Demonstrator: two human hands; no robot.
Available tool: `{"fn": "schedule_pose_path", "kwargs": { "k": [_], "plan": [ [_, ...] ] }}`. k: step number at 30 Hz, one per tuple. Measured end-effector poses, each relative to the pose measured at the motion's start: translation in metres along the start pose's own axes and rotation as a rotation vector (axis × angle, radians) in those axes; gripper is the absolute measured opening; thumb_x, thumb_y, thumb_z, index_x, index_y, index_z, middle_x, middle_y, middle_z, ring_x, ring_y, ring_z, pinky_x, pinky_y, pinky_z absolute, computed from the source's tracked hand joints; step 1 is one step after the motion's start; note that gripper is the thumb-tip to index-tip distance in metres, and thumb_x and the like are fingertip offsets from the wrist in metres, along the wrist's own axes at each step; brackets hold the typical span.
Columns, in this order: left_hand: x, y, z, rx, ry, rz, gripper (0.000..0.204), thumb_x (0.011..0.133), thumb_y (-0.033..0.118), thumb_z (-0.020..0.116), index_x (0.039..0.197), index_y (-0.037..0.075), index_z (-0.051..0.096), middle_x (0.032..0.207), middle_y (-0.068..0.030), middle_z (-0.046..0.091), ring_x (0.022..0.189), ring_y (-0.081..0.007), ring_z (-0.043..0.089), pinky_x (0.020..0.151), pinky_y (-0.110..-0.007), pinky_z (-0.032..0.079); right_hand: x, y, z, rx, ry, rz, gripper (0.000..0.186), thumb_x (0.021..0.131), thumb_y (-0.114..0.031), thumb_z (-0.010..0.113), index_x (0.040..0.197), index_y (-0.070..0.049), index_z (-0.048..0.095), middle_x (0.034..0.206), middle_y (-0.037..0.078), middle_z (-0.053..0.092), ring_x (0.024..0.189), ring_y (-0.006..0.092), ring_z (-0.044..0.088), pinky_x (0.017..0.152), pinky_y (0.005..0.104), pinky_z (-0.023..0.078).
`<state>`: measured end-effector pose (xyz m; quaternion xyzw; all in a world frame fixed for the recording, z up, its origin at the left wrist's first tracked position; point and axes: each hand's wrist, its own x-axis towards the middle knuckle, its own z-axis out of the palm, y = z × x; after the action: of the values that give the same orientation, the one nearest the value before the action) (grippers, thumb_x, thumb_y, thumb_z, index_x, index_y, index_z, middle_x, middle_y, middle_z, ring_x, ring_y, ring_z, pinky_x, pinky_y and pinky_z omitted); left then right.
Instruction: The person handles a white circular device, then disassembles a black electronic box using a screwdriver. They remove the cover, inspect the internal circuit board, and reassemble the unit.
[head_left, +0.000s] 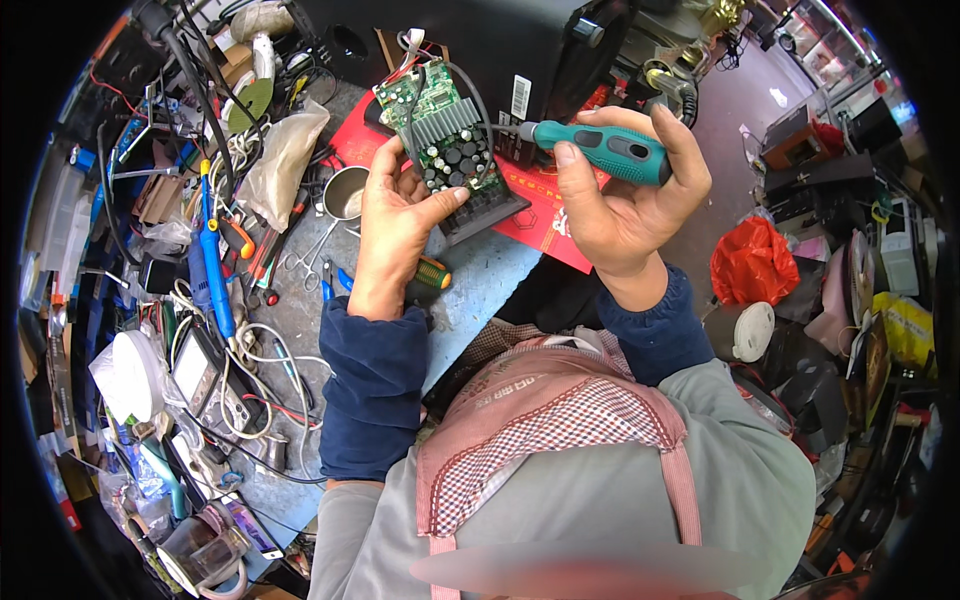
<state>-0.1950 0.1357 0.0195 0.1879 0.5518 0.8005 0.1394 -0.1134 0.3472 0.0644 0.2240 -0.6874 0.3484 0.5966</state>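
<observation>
grasping a circuit board assembly (458,160) in the left hand (398,215), with 1 thumb across the near edge and fingers along the left side. holding it tilted over a red printed sheet (545,232) and a blue-grey worktop (475,290). clasping a teal-and-black screwdriver (610,150) in the right hand (628,215), with thumb and fingers around the handle and shank directed left toward the finned heatsink (443,122). cannot confirm tip contact from this angle. note a round metal cup (342,188) left of the left hand, and a yellow-and-green ribbed handle (432,273) just beside the left wrist.
</observation>
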Motion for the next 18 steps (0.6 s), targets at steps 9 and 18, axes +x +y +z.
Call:
{"fn": "schedule_pose_path", "kwargs": {
  "k": [9,18],
  "plan": [
    [-0.0016,0.0029,0.0049,0.003,0.004,0.005,0.081,0.084,-0.022,0.078,0.155,0.0,0.045,0.141,-0.0182,0.068,0.128,-0.026,0.07,0.108,-0.039,0.061,-0.0024,-0.0002,0.0062,-0.069,-0.104,0.021,0.079,0.09,0.009,0.082,0.154,-0.001,0.036,0.117,0.023,0.072,0.093,0.0212,0.076,0.082,0.0332,0.064],
    [-0.0002,-0.0024,0.0004,-0.003,-0.01,-0.001,0.081,0.084,-0.021,0.078,0.155,0.0,0.044,0.14,-0.0177,0.068,0.129,-0.0255,0.069,0.109,-0.039,0.06,0.0049,-0.0032,0.0068,-0.141,-0.208,0.02,0.075,0.092,0.012,0.079,0.154,0.0,0.039,0.124,0.023,0.071,0.101,0.0213,0.076,0.087,0.033,0.063]
  ]
}}
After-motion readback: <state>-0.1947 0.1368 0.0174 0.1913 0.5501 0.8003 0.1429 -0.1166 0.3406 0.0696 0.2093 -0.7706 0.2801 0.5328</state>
